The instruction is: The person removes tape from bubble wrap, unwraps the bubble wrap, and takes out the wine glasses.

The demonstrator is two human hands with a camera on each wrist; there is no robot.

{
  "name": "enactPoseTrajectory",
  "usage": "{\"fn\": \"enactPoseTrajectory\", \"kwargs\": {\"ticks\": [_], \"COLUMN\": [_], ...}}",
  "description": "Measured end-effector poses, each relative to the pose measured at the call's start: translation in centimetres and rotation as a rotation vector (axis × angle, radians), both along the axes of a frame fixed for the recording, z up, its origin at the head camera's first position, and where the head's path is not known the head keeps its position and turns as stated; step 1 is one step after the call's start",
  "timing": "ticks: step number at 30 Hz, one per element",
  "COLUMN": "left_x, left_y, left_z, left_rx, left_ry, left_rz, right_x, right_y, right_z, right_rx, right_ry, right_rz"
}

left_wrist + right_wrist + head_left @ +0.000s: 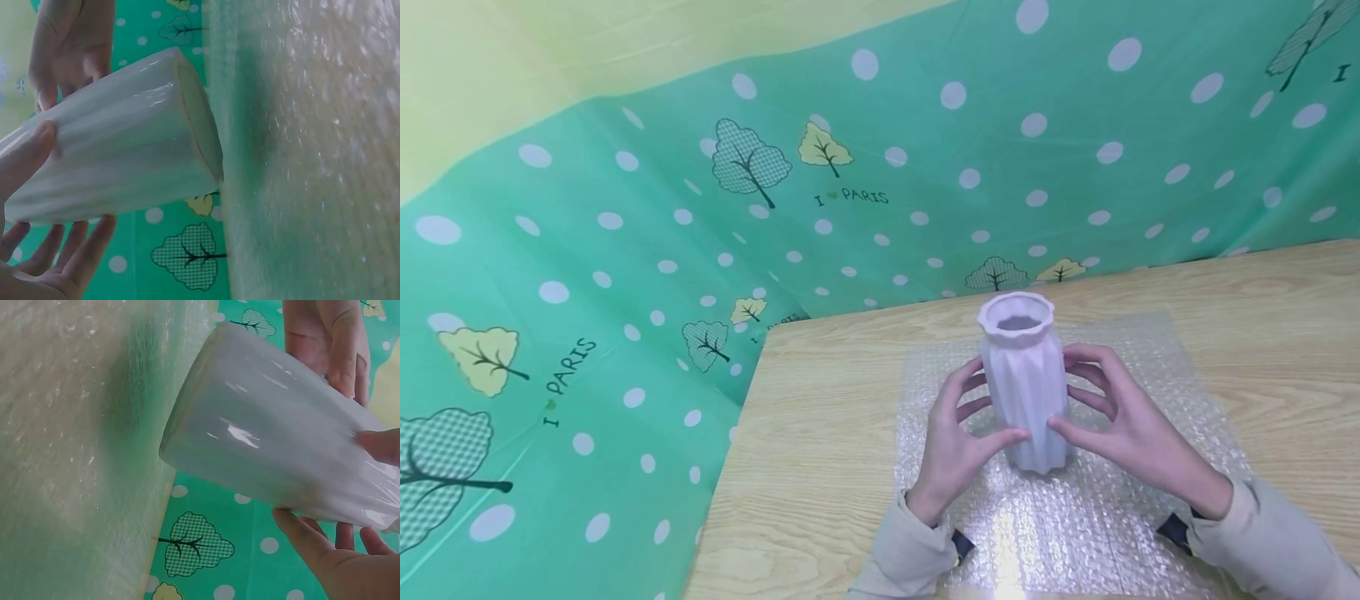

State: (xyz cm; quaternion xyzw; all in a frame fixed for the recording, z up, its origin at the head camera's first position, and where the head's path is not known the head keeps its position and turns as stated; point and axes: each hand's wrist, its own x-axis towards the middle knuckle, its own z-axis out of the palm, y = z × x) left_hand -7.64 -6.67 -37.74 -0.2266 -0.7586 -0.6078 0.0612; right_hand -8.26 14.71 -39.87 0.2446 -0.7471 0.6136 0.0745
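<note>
A white vase [1026,383] with a scalloped rim and pleated sides is held between two hands, its mouth facing up. The left hand [958,437] grips its left side, thumb across the front and fingers round the side. On the opposite side the right hand [1120,417] holds it the same way, its thumb near the other thumb. Both wrist views show the vase's base raised off the bubble wrap [325,162], with a gap below. In the right wrist view the glossy body of the vase [250,425] tilts slightly.
The bubble wrap sheet lies flat on a light wood-grain table [820,417]. Behind and left of the table hangs a green cloth [850,250] with white dots and printed trees. Grey sleeves [1270,533] with dark straps cover the wrists.
</note>
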Motion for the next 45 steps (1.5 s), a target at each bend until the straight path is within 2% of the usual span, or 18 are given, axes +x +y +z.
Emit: {"fn": "enactPoseTrajectory", "kwargs": {"ticks": [7, 14, 18, 20, 27, 30, 36, 45], "left_x": [-0.1, -0.4, -0.5, -0.5, -2.0, -2.1, -2.1, -2.1], "left_y": [0.1, 0.5, 0.6, 0.7, 0.4, 0.4, 0.3, 0.3], "left_z": [-0.3, -0.5, -0.4, -0.4, -3.9, -4.1, -4.6, -4.6], "left_rx": [-0.016, -0.047, -0.074, -0.081, -0.086, -0.084, -0.074, -0.084], "left_ry": [0.067, 0.22, 0.27, 0.264, 0.245, 0.247, 0.2, 0.189], "left_rz": [0.009, 0.022, 0.025, 0.026, 0.02, 0.016, 0.013, 0.004], "right_x": [0.1, 0.0, -0.1, -0.2, -0.4, -0.6, -0.8, -0.9], "right_y": [-0.3, -0.1, 0.0, 0.0, 0.0, 0.0, 0.0, 0.0], "right_z": [0.1, 0.2, 0.2, 0.1, -0.4, -0.7, -1.3, -1.7], "right_rx": [0.03, 0.035, 0.022, 0.019, 0.024, 0.027, 0.038, 0.048], "right_ry": [0.042, 0.091, 0.107, 0.104, 0.1, 0.109, 0.111, 0.131], "right_rz": [-0.029, -0.016, 0.0, 0.001, -0.001, -0.003, 0.003, 0.008]}}
